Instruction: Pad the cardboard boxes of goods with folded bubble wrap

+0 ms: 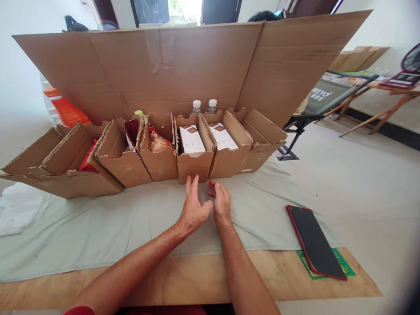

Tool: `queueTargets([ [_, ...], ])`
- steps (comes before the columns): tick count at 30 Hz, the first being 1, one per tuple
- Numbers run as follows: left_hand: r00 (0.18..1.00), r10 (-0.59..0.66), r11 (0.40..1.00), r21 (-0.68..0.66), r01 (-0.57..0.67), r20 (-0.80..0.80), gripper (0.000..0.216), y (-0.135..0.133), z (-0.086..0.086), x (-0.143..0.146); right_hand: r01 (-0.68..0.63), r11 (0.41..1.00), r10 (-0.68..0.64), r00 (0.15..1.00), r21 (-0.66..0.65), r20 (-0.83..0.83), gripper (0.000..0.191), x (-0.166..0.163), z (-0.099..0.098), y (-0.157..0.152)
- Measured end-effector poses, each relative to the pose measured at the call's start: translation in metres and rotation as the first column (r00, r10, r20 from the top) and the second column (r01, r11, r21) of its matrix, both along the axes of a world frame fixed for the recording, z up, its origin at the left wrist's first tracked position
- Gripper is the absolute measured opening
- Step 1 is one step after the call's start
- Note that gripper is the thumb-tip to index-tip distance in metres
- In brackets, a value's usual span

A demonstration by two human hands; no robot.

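Observation:
My left hand (pixel 194 206) is open over the pale green cloth (pixel 138 227), fingers stretched toward a cardboard bin (pixel 195 167) and thumb apart. Beside it, my right hand (pixel 222 202) holds nothing I can see; its fingers are loosely curved and apart. In the bin ahead stands a white box (pixel 191 141) with a brown mark, and a similar white box (pixel 223 137) is in the bin to its right. Farther left, one bin holds a red and tan snack bag (pixel 159 141), another a dark red and white packet (pixel 131 134), and another a red packet (pixel 88 158).
A tall cardboard panel (pixel 203 65) stands behind the bins, with two white-capped bottles (pixel 212 106) before it. An orange item (pixel 67 107) is at left. On the wooden table (pixel 183 280), a red-edged phone (pixel 315 243) lies at right. Past it are a folding chair (pixel 323 98) and floor.

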State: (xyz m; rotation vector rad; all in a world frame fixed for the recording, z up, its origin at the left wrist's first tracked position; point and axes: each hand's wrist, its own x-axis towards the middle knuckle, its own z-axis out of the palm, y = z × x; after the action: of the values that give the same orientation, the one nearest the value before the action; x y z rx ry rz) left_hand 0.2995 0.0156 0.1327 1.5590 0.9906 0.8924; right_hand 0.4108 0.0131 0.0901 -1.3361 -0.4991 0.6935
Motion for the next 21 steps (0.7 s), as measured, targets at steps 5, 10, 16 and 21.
queueTargets([
  [5, 0.997, -0.026, 1.000, 0.002, 0.026, -0.079, 0.093, 0.008, 0.000, -0.005, -0.013, 1.000, 0.014, 0.999, -0.011, 0.050, 0.051, 0.000, 0.003, -0.001],
  [10, 0.968, -0.180, 0.982, -0.082, 0.168, -0.176, 0.081, -0.024, 0.003, -0.057, -0.078, 0.997, 0.076, 0.984, 0.003, 0.161, 0.040, -0.010, 0.026, -0.009],
  [16, 0.957, -0.204, 0.979, -0.032, 0.202, -0.206, 0.047, -0.062, -0.006, -0.155, -0.358, 0.933, 0.309, 0.839, 0.027, 0.447, 0.039, -0.055, 0.101, 0.007],
  [21, 0.974, -0.069, 0.997, -0.048, 0.060, -0.215, 0.037, -0.077, -0.011, -0.200, -0.360, 0.890, 0.433, 0.471, -0.280, 0.769, 0.060, -0.087, 0.144, 0.072],
])
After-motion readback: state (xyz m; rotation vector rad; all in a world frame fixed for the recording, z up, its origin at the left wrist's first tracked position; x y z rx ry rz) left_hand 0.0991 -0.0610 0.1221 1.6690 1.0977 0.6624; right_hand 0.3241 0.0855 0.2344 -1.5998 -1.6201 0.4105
